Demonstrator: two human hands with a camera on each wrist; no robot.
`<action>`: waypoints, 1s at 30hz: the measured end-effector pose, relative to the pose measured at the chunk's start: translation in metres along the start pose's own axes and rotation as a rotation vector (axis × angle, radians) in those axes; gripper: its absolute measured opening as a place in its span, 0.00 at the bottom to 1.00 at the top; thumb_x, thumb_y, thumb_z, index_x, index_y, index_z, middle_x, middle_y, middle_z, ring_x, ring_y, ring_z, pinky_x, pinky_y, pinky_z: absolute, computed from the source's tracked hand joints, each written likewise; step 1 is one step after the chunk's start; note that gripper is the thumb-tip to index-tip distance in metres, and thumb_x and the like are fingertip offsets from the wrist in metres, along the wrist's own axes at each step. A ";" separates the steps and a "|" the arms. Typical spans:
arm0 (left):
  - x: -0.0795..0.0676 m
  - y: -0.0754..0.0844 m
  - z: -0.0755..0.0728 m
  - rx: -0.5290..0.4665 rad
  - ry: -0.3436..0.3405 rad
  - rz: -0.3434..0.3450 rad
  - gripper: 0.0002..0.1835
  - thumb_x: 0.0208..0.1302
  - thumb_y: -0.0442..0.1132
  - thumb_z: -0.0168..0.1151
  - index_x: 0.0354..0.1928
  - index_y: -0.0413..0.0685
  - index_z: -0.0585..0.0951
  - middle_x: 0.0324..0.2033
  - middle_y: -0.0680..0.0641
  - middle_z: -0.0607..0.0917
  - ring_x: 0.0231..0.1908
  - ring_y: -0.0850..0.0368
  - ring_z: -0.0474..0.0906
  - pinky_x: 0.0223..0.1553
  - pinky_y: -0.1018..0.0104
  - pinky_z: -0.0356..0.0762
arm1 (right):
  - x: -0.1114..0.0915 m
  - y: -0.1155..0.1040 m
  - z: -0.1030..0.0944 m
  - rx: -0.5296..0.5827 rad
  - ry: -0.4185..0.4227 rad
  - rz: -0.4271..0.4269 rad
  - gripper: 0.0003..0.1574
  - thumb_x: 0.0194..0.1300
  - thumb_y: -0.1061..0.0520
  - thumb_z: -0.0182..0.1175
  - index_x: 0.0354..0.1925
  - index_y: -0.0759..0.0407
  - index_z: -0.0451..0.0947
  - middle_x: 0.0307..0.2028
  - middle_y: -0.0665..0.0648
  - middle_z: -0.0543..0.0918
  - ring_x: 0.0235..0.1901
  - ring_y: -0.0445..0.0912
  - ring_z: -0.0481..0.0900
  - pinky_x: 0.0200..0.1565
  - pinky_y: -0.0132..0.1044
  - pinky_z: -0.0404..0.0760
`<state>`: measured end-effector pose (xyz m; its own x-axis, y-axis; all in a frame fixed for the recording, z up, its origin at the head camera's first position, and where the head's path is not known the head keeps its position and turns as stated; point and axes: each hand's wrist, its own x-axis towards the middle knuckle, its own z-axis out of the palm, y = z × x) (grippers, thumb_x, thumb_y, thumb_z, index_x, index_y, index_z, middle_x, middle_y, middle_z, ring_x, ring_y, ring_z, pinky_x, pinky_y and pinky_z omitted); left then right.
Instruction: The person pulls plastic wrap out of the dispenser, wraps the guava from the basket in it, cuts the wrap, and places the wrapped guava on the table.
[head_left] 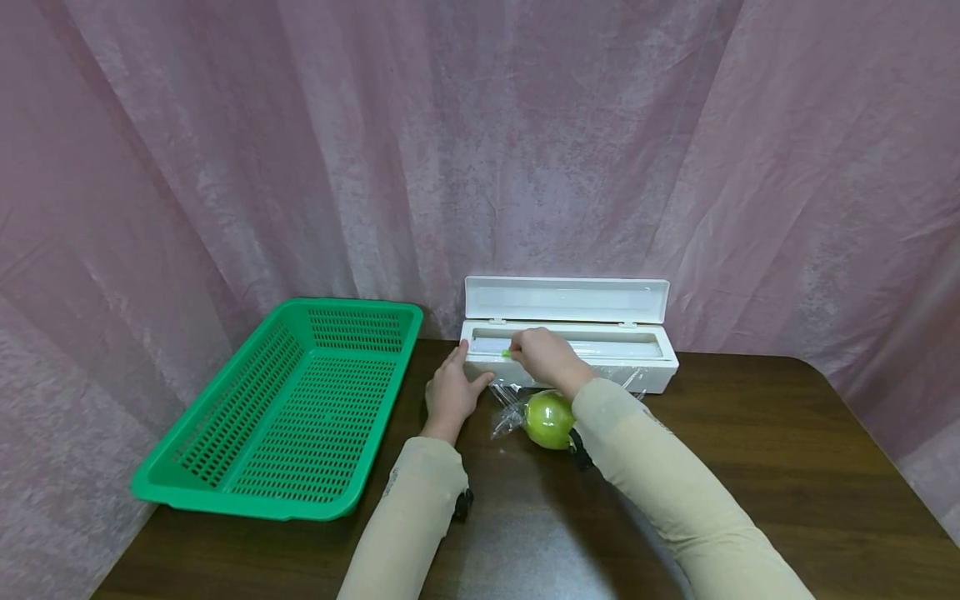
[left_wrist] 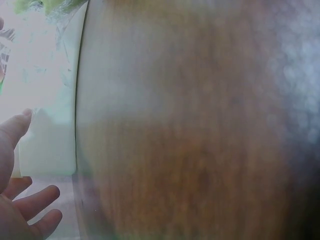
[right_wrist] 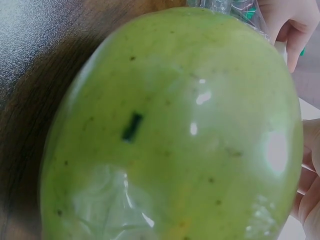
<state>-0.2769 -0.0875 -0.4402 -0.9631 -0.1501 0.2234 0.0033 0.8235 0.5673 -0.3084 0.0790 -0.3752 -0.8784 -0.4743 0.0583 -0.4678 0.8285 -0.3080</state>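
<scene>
one end of the white box [head_left: 660,379] has your left hand [head_left: 452,392] resting against it, fingers spread; your right hand [head_left: 551,358], apart from it, pinches a small green tab [head_left: 506,353] at the box's front rim. the green fruit [head_left: 547,421], in clear film [head_left: 509,418], sits on the table [head_left: 750,442] just before the box.

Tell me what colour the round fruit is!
Yellowish green with small dark specks; the round fruit shows best in the right wrist view.
</scene>
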 end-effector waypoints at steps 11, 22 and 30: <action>-0.001 0.001 -0.002 0.000 -0.001 0.005 0.43 0.53 0.56 0.68 0.70 0.54 0.64 0.65 0.44 0.70 0.58 0.44 0.74 0.54 0.41 0.71 | -0.001 0.001 -0.001 0.005 -0.014 0.002 0.12 0.67 0.56 0.56 0.45 0.59 0.81 0.43 0.56 0.85 0.41 0.48 0.82 0.47 0.42 0.80; 0.000 0.001 -0.002 0.014 -0.005 0.016 0.43 0.53 0.56 0.68 0.70 0.54 0.64 0.65 0.44 0.70 0.58 0.43 0.74 0.53 0.42 0.72 | -0.002 0.001 -0.002 -0.008 -0.017 0.007 0.11 0.67 0.56 0.57 0.44 0.58 0.81 0.43 0.56 0.85 0.41 0.48 0.82 0.47 0.42 0.80; 0.000 0.001 -0.003 0.021 0.000 0.018 0.43 0.53 0.56 0.68 0.69 0.54 0.64 0.65 0.44 0.71 0.57 0.43 0.75 0.51 0.43 0.73 | -0.002 0.001 -0.003 -0.004 -0.022 0.010 0.11 0.67 0.56 0.56 0.45 0.58 0.81 0.44 0.56 0.85 0.42 0.49 0.82 0.48 0.42 0.80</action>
<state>-0.2760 -0.0882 -0.4376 -0.9630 -0.1348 0.2334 0.0153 0.8372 0.5466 -0.3068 0.0816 -0.3724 -0.8809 -0.4721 0.0339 -0.4590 0.8346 -0.3045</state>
